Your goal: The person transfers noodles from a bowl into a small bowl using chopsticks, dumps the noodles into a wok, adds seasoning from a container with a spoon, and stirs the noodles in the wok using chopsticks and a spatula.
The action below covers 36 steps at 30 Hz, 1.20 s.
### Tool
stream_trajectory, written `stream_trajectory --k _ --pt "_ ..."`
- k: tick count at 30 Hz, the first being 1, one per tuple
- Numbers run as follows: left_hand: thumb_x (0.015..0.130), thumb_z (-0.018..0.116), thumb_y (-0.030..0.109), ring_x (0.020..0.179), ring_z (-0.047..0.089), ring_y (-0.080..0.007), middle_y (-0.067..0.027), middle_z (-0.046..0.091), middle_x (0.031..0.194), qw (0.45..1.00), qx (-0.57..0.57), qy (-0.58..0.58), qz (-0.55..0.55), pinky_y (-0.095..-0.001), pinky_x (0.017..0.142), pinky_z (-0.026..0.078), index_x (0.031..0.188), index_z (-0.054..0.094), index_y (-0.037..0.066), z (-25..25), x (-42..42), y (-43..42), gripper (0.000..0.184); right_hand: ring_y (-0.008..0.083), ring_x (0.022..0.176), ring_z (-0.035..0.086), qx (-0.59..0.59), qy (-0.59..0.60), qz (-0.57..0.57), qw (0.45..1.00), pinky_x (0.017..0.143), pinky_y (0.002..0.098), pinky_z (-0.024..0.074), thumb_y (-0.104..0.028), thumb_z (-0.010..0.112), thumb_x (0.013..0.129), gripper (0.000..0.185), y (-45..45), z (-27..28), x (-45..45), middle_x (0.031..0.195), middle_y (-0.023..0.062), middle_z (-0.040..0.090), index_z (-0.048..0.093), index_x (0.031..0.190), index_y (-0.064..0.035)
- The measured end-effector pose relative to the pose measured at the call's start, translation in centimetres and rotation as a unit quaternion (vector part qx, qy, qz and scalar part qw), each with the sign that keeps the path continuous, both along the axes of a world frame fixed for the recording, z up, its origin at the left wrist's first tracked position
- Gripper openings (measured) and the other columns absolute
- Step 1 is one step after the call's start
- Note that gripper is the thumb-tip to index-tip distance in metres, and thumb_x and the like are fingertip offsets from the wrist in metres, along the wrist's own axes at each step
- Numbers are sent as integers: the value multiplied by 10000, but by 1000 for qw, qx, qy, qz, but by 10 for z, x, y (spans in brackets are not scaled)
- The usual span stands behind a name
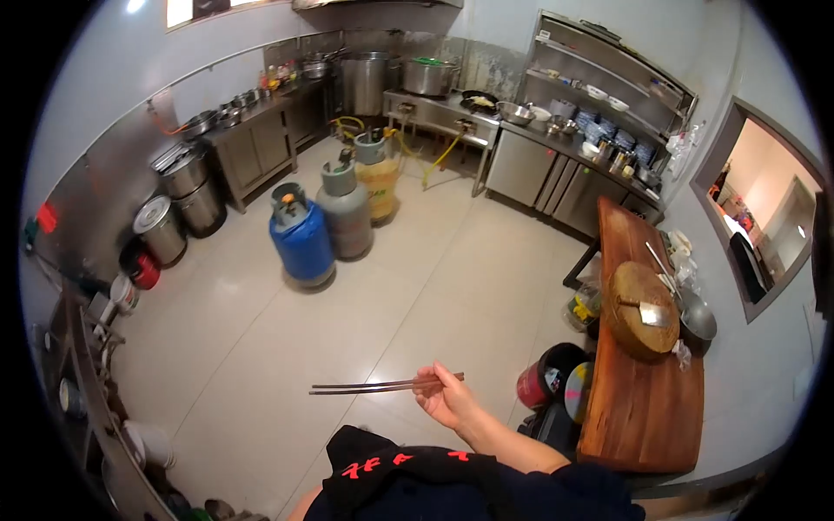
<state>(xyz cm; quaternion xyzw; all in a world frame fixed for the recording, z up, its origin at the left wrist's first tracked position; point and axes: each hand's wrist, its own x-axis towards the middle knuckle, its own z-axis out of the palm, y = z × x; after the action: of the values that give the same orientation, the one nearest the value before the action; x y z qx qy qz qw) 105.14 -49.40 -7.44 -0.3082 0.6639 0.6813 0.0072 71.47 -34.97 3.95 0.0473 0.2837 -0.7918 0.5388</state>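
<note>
My right hand is closed around a pair of long dark chopsticks, held level above the tiled floor. Their tips point left and lie slightly apart. My left hand is out of sight; only a bit of skin shows at the bottom edge, left of the dark apron with red lettering. Beyond the chopsticks stand a blue gas cylinder, a grey one and a yellowish one.
At right, a wooden table bears a round chopping board with a cleaver. A red bin stands beside it. Steel pots line the left wall. A stove with large pots is at the back.
</note>
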Motion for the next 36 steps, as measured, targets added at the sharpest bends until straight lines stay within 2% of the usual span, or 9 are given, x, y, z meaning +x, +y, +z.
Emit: stream_trajectory --k 6,12,15,18,20,22,29,32,36 --pt "872 573 294 992 568 -208 -127 608 1114 984 17 38 -175 -318 860 455 1199 542 40 -27 -158 -99 415 210 745 590 -16 13 -147 989 629 293 536 -308 474 943 295 -27 -11 -150 838 92 617 604 885 -49" --pt "884 555 268 1013 551 -152 -85 625 1104 945 50 -9 -322 -297 894 425 1178 568 52 -70 -365 -202 366 226 738 564 29 61 -304 950 630 318 511 -308 475 940 281 -45 35 -302 835 93 581 572 886 -50" --pt "871 567 291 1028 548 -157 -109 620 1128 895 52 -74 -438 -314 920 411 1200 552 47 -85 -478 -226 411 224 742 555 53 78 -385 918 636 321 502 -323 473 940 287 -33 34 -360 836 83 573 560 883 -56" --pt "843 590 331 1054 549 -185 -121 609 1159 811 -33 -22 -584 -328 938 398 1202 548 40 -133 -584 -249 464 219 719 557 67 69 -473 876 628 316 503 -337 471 939 290 -5 14 -420 828 76 575 550 866 -67" --pt "823 605 344 1062 554 -205 -130 604 1170 825 12 -85 -559 -335 937 401 1200 549 43 -59 -652 -255 486 213 689 565 94 75 -524 843 610 310 507 -335 473 940 282 14 10 -466 823 70 578 542 850 -77" --pt "811 613 350 1066 559 -222 -138 602 1173 829 28 -119 -546 -342 934 405 1197 548 36 -35 -723 -255 501 201 646 568 110 86 -575 806 577 299 507 -333 474 944 277 29 18 -521 804 62 581 533 835 -85" --pt "809 621 278 975 571 -193 -123 613 1074 829 48 -116 -545 -317 863 430 1128 565 20 -57 -946 -248 414 192 661 559 134 297 -578 748 605 318 495 -327 414 972 346 23 64 -763 770 92 581 550 868 -26" --pt "809 626 242 929 577 -174 -113 619 1025 856 80 -96 -501 -302 828 442 1095 575 16 -51 -1009 -256 369 191 701 568 374 520 -448 624 637 318 496 -318 375 983 378 -17 67 -859 800 114 585 554 882 -1" --pt "809 632 194 868 584 -149 -100 626 959 896 99 -53 -430 -283 781 458 1051 587 10 -51 -1105 -267 308 180 726 589 252 525 -423 694 695 278 473 -57 502 897 115 -75 89 -966 819 96 580 574 856 22"
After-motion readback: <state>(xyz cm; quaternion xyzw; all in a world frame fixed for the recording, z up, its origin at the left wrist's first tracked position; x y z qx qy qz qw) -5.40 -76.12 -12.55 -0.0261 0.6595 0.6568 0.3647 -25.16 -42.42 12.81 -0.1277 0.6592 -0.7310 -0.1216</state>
